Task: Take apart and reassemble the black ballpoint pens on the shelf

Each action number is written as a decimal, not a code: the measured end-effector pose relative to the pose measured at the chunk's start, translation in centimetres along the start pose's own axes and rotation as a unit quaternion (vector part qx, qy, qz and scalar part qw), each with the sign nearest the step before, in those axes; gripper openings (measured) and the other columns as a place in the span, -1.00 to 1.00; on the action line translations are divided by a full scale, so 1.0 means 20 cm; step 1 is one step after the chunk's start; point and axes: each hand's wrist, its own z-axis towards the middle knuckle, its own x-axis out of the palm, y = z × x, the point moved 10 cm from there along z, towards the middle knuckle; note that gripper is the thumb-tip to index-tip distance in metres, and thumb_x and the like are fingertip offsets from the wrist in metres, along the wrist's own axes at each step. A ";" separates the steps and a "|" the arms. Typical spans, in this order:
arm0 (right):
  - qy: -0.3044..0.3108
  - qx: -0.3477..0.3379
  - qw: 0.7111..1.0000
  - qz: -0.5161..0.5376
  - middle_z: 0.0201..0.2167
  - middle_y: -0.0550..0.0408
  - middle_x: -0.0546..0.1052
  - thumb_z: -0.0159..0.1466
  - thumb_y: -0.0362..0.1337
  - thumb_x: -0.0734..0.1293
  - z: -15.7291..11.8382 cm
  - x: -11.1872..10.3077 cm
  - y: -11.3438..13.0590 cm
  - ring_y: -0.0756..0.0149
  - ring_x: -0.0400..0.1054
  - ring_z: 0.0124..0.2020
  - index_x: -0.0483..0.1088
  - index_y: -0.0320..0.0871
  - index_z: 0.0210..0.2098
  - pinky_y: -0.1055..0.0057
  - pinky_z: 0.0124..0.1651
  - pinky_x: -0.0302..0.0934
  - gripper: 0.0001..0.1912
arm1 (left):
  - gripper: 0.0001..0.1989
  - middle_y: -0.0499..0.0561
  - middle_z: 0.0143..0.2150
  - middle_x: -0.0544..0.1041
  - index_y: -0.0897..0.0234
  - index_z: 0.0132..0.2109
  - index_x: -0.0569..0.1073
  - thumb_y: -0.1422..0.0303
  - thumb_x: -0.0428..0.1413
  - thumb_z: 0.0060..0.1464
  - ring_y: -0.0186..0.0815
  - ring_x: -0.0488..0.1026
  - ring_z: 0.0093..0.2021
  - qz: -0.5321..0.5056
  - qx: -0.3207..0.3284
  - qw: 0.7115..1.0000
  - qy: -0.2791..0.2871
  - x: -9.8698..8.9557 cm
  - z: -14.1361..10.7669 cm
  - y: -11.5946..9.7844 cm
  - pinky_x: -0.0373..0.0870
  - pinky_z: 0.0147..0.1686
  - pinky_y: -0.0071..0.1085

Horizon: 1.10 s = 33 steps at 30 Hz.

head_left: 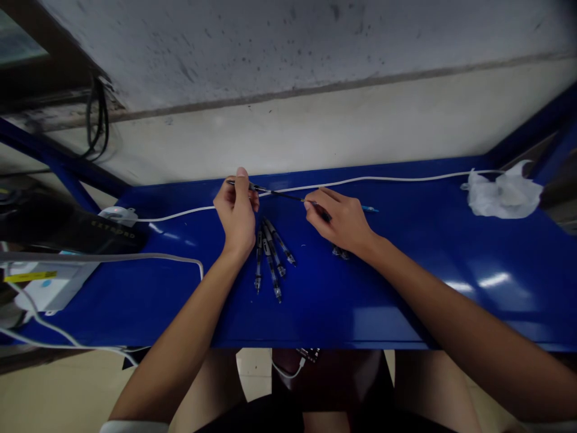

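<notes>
My left hand [238,210] is closed round a dark pen part [252,187] above the blue table. A thin dark refill [286,195] runs between the two hands. My right hand [340,219] pinches its right end, along with a dark piece [321,210] under the fingers. Several clear and black pens [273,258] lie in a loose fan just right of my left wrist. Small clear pieces [340,252] rest below my right hand, partly hidden by it. A blue-tipped item [369,209] shows behind my right hand.
The blue table [315,300] meets a wall at the back. A white cable [383,178] crosses it to a crumpled white plastic bag [502,192] at right. On the left are a black object [103,231], a white box [54,285] and more cables.
</notes>
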 end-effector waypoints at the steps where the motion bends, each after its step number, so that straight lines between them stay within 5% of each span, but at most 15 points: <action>1: 0.003 0.001 1.000 -0.002 -0.31 0.10 0.59 0.57 -0.24 0.21 0.00 0.00 0.00 0.37 0.33 -0.40 0.53 -0.11 -0.12 0.36 -0.36 0.08 -0.74 | -0.41 -0.12 -0.50 0.30 0.15 -0.39 0.32 -0.21 0.20 0.34 -0.40 0.28 -0.55 0.004 0.000 1.000 0.006 0.01 0.00 0.00 0.18 -0.57 -0.37; 11: 0.008 0.004 1.000 -0.008 -0.29 0.10 0.60 0.58 -0.24 0.21 0.00 0.01 0.00 0.35 0.37 -0.38 0.53 -0.11 -0.11 0.34 -0.35 0.10 -0.74 | -0.47 -0.08 -0.46 0.47 0.18 -0.33 0.49 -0.18 0.25 0.32 -0.42 0.37 -0.54 -0.015 -0.020 0.999 0.038 0.06 -0.02 0.00 0.27 -0.58 -0.44; 24: 0.033 -0.002 0.999 -0.028 -0.20 0.04 0.62 0.61 -0.20 0.19 -0.01 0.04 0.00 0.33 0.39 -0.35 0.50 -0.10 -0.07 0.34 -0.32 0.08 -0.74 | -0.72 -0.01 -0.36 0.64 0.20 -0.16 0.71 0.17 0.53 0.09 -0.36 0.54 -0.44 -0.042 -0.077 0.961 0.263 0.31 -0.18 0.02 0.52 -0.38 -0.40; 33: -0.019 0.054 0.998 -0.010 -0.22 0.03 0.66 0.59 -0.11 0.25 -0.01 -0.01 -0.06 0.25 0.53 -0.28 0.45 -0.11 0.06 0.34 -0.29 0.22 -0.75 | -0.78 -0.01 -0.35 0.59 0.19 -0.23 0.68 0.19 0.48 0.17 -0.35 0.53 -0.39 -0.094 -0.059 0.980 0.168 0.21 -0.08 -0.01 0.53 -0.36 -0.37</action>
